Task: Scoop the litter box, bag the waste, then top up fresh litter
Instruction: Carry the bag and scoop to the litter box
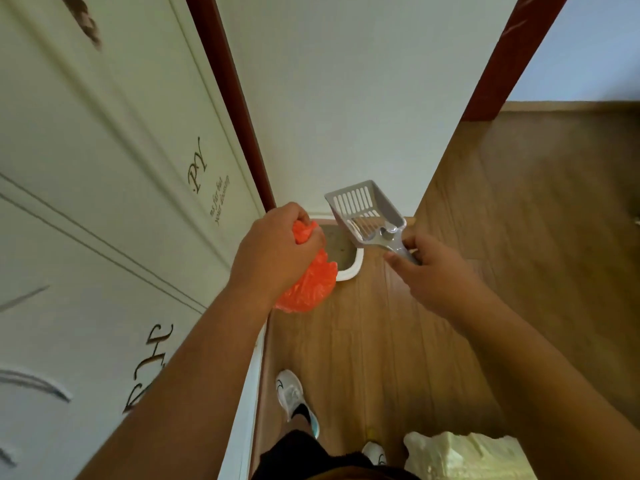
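Observation:
My left hand (273,247) grips the bunched top of an orange plastic bag (310,284), which hangs below my fist over the floor. My right hand (426,268) holds the handle of a grey slotted litter scoop (363,211), raised with its open pan pointing away from me; the pan looks empty. Below and between my hands, a white-rimmed litter box (353,268) with grey litter sits on the wooden floor against the far wall, partly hidden by the bag and the scoop.
A white door with lettering (104,202) fills the left side, edged by a dark red frame (239,109). A pale yellowish bag (464,455) sits at the bottom right on the wood floor (519,237). My shoes (292,396) stand behind the box.

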`<action>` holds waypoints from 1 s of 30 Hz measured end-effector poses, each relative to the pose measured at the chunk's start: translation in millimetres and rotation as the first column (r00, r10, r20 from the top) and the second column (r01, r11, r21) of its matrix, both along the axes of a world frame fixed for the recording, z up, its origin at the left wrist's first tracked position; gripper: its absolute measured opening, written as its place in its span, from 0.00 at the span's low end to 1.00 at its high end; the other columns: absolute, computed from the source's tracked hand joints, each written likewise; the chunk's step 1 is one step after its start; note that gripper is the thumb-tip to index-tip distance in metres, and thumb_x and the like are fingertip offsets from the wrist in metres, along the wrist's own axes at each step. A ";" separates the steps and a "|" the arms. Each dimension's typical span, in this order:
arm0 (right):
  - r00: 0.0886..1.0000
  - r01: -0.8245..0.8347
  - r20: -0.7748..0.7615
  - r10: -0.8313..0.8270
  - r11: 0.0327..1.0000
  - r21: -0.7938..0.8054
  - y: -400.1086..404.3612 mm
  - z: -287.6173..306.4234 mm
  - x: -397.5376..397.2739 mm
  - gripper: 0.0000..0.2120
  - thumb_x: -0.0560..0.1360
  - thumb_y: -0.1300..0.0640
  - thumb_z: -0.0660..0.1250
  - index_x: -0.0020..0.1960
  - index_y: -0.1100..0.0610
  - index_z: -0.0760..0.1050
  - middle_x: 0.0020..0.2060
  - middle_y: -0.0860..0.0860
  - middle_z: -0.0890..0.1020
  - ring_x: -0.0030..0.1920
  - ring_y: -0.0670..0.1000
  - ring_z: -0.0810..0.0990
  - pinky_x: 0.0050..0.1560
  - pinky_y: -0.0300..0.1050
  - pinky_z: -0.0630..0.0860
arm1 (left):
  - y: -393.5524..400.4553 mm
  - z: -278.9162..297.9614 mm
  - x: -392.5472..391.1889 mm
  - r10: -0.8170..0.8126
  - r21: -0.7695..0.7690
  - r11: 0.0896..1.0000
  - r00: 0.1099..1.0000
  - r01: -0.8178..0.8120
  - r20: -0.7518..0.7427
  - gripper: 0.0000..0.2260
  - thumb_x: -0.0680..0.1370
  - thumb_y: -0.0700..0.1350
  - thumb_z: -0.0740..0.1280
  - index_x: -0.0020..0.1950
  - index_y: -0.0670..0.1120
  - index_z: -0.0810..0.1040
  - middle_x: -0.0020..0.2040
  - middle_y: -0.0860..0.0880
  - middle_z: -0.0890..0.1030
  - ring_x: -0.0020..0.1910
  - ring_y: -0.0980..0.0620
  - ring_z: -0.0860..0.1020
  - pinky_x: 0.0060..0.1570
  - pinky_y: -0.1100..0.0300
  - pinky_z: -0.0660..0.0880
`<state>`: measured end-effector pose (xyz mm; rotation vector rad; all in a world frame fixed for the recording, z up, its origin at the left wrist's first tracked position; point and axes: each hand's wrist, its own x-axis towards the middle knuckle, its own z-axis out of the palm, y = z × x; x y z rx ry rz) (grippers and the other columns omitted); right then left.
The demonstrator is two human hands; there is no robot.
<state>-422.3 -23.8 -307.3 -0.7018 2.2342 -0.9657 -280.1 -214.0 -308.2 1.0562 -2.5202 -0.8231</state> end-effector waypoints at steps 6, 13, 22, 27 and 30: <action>0.995 0.089 0.041 -0.089 0.996 -0.001 -61.5 -5.4 -16.6 0.13 0.82 0.46 0.64 0.64 0.49 0.75 0.44 0.46 0.81 0.37 0.43 0.78 0.35 0.40 0.74 | -71.6 -2.1 -33.5 -0.062 -0.010 0.998 0.998 0.062 -0.005 0.08 0.81 0.60 0.67 0.55 0.58 0.76 0.51 0.57 0.78 0.49 0.53 0.78 0.42 0.58 0.73; 0.991 0.134 0.026 -0.134 0.991 0.018 -112.9 -14.8 -36.4 0.12 0.81 0.46 0.65 0.62 0.50 0.76 0.45 0.46 0.82 0.40 0.47 0.81 0.39 0.44 0.79 | -139.9 -12.2 -55.9 -0.068 -0.014 0.998 0.997 0.069 0.025 0.08 0.81 0.59 0.67 0.54 0.57 0.77 0.50 0.56 0.78 0.49 0.52 0.78 0.44 0.56 0.74; 0.992 0.085 0.089 -0.086 0.996 0.024 -140.2 -41.8 -96.2 0.08 0.82 0.48 0.65 0.59 0.48 0.74 0.44 0.49 0.81 0.38 0.47 0.79 0.37 0.44 0.76 | -171.7 -44.2 -86.2 0.029 -0.019 0.999 0.996 -0.028 0.084 0.07 0.80 0.58 0.67 0.53 0.57 0.76 0.50 0.55 0.79 0.48 0.52 0.78 0.46 0.54 0.77; 0.995 -0.014 0.101 0.006 0.997 0.081 -147.9 -72.7 -142.4 0.10 0.82 0.46 0.65 0.59 0.49 0.74 0.43 0.50 0.81 0.39 0.50 0.80 0.37 0.47 0.78 | -174.4 -69.8 -97.4 0.107 -0.060 0.993 0.985 -0.100 0.133 0.07 0.80 0.57 0.67 0.52 0.56 0.75 0.48 0.55 0.78 0.47 0.53 0.78 0.44 0.56 0.72; 0.994 -0.054 0.100 0.043 0.993 0.109 -153.4 -98.4 -166.3 0.11 0.82 0.45 0.64 0.60 0.49 0.74 0.42 0.49 0.81 0.37 0.48 0.79 0.35 0.45 0.77 | -178.7 -98.4 -105.9 0.139 -0.061 0.989 0.978 -0.131 0.156 0.09 0.80 0.59 0.66 0.52 0.55 0.76 0.48 0.55 0.79 0.47 0.53 0.78 0.44 0.55 0.73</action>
